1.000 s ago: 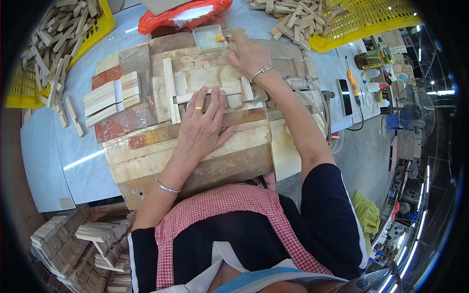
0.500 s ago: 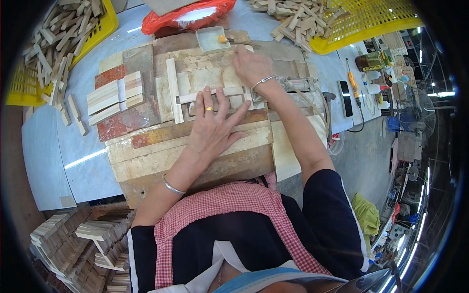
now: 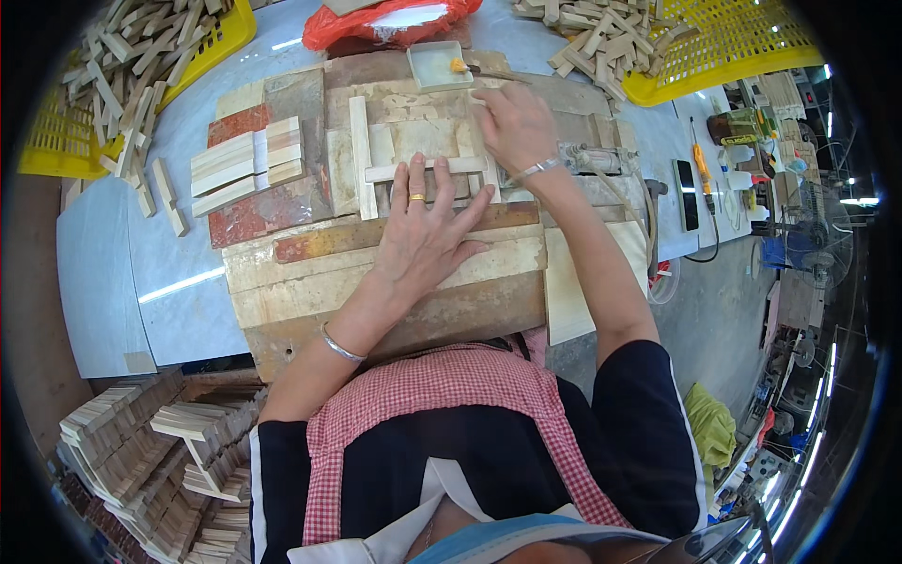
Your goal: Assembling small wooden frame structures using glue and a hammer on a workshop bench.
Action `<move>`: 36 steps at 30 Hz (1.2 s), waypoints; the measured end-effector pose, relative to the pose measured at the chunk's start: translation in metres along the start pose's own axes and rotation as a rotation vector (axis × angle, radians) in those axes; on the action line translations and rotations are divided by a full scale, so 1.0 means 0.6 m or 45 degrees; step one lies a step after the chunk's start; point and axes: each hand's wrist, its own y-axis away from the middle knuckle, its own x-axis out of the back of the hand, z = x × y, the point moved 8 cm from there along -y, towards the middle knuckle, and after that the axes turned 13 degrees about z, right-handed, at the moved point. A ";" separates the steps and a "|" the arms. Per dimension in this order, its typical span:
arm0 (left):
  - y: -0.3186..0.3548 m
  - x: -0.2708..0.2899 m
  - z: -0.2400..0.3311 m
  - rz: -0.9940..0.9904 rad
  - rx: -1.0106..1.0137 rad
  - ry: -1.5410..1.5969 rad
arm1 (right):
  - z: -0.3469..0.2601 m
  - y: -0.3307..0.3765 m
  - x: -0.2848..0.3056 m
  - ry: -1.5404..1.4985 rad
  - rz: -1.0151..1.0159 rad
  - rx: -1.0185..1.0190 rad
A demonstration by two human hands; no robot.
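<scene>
A wooden crossbar lies across the worn board jig, its left end meeting an upright wooden strip. My left hand rests with fingers outstretched and spread over the crossbar, pressing it from above; a ring is on one finger. At the crossbar's right end stands a second wooden strip, partly covered by my right hand. The fingers of that hand are curled at the strip's far end. Beyond sits a shallow square dish with a yellow-orange thing at its edge.
Cut wooden pieces lie left of the jig. Yellow baskets and heaped wood sticks flank the far side. A metal cylinder clamp with hoses, a phone and an orange-handled tool are on the right.
The whole view has shifted, so the table appears farther right and slightly higher. Both hands stay at nearly the same places on the wooden frame pieces.
</scene>
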 end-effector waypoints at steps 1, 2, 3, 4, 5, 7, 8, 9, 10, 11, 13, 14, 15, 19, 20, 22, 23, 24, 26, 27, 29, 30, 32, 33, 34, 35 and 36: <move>-0.002 0.000 0.003 0.016 0.002 0.019 | 0.009 0.008 0.029 -0.094 0.039 -0.066; 0.001 0.001 0.002 0.019 0.007 0.019 | 0.019 0.021 0.057 -0.147 0.058 -0.115; 0.006 0.002 -0.003 0.025 0.015 0.028 | 0.030 0.038 0.090 -0.202 0.073 -0.160; 0.010 0.005 -0.007 0.030 0.023 0.036 | 0.046 0.065 0.120 -0.207 0.022 -0.287; 0.014 0.006 -0.012 0.036 0.030 0.035 | 0.061 0.098 0.150 -0.208 -0.028 -0.414; 0.019 0.005 -0.017 0.056 0.048 0.041 | 0.079 0.165 0.209 0.040 -0.141 -0.323; 0.016 0.009 -0.016 0.084 0.052 0.064 | 0.083 0.207 0.234 0.061 -0.141 -0.331; 0.017 0.009 -0.017 0.085 0.045 0.068 | 0.087 0.254 0.240 0.133 -0.219 -0.328; 0.017 0.006 -0.019 0.092 0.049 0.081 | 0.088 0.281 0.241 0.214 -0.301 -0.330; 0.017 0.004 -0.021 0.098 0.056 0.092 | 0.091 0.295 0.241 0.225 -0.301 -0.338; 0.014 0.005 -0.017 0.104 0.040 0.100 | 0.098 0.316 0.237 0.148 -0.265 -0.532; 0.015 0.005 -0.016 0.104 0.035 0.068 | 0.110 0.319 0.223 0.035 -0.285 -0.695; 0.014 0.004 -0.014 0.105 0.031 0.035 | 0.110 0.308 0.214 0.037 -0.279 -0.699; 0.025 0.003 -0.017 0.096 0.064 0.038 | 0.013 0.134 0.183 -0.335 0.044 -0.284; 0.026 0.004 -0.016 0.118 0.064 0.056 | -0.010 0.108 0.158 -0.351 -0.007 -0.218; 0.025 0.001 -0.017 0.142 0.065 0.075 | -0.028 0.079 0.109 -0.366 -0.059 -0.148; 0.025 0.001 -0.015 0.158 0.055 0.072 | -0.034 0.071 0.080 -0.328 -0.128 -0.100; 0.023 0.001 -0.013 0.173 0.046 0.070 | -0.035 0.064 0.055 -0.288 -0.198 -0.051; 0.024 0.006 -0.016 0.169 0.068 0.076 | -0.029 0.040 0.027 -0.221 -0.206 -0.029; 0.024 0.007 -0.015 0.168 0.069 0.093 | -0.028 0.029 0.018 -0.135 -0.204 -0.018; 0.025 0.006 -0.022 0.180 0.108 0.109 | -0.057 -0.002 0.009 -0.139 -0.172 0.066; 0.027 0.004 -0.023 0.184 0.096 0.116 | -0.080 -0.011 0.003 -0.378 -0.195 0.005; 0.033 0.002 -0.020 0.206 0.103 0.105 | -0.152 -0.030 0.009 -0.731 -0.241 0.066; 0.038 -0.004 -0.021 0.204 0.120 0.098 | -0.179 -0.028 -0.009 -0.744 -0.251 0.073; 0.044 -0.009 -0.020 0.214 0.110 0.116 | -0.219 -0.022 -0.026 -0.621 -0.260 0.253; 0.049 -0.011 -0.019 0.223 0.098 0.132 | -0.247 -0.016 -0.035 -0.497 -0.264 0.430; 0.052 -0.010 -0.022 0.225 0.107 0.126 | -0.251 -0.020 -0.041 -0.450 -0.309 0.445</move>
